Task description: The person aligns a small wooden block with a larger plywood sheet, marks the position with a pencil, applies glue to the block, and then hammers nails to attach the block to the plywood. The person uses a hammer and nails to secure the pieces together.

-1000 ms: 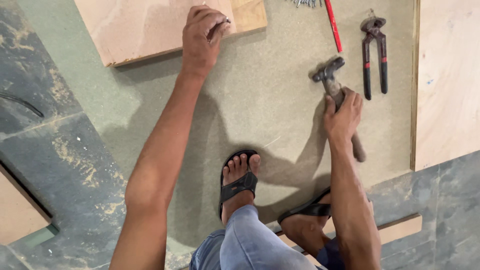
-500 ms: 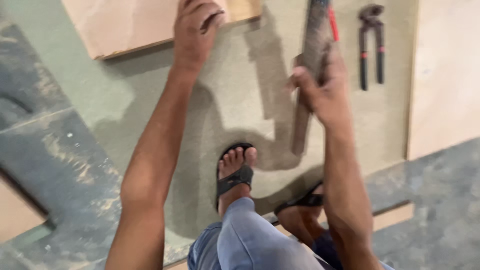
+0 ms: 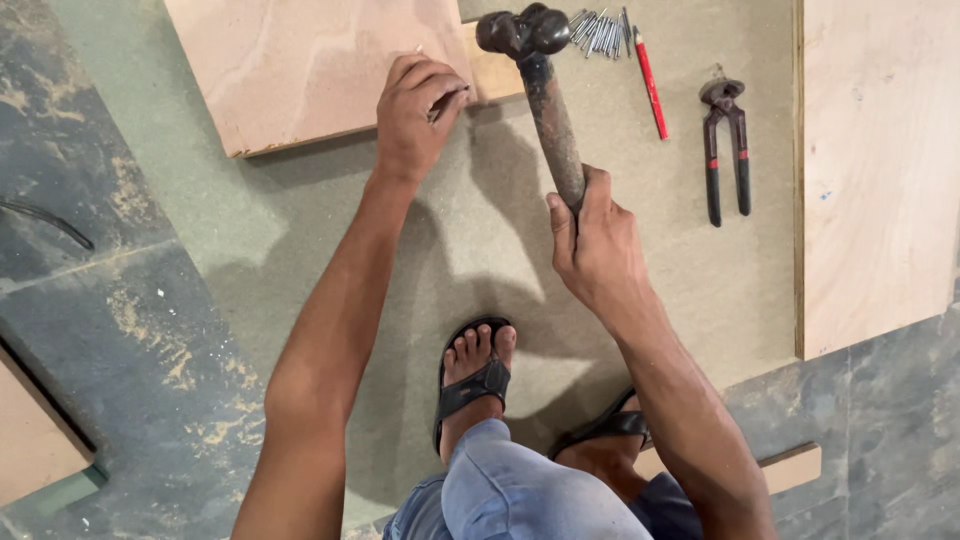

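The hammer (image 3: 548,95) is raised over the plywood panel's (image 3: 300,65) edge, its handle gripped in the right hand (image 3: 595,245). The left hand (image 3: 418,110) pinches a nail against the panel. Loose nails (image 3: 598,32), a red pencil (image 3: 649,82) and pincers (image 3: 726,150) lie nearby.

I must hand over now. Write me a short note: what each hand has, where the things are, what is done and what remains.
Left hand: pinches a nail on the corner of the plywood board.
Right hand: grips the hammer, head raised near the nail.
Spare nails, red pencil and pincers lie on the fibreboard sheet.
Done: nail positioned. Left: nail not yet driven in.
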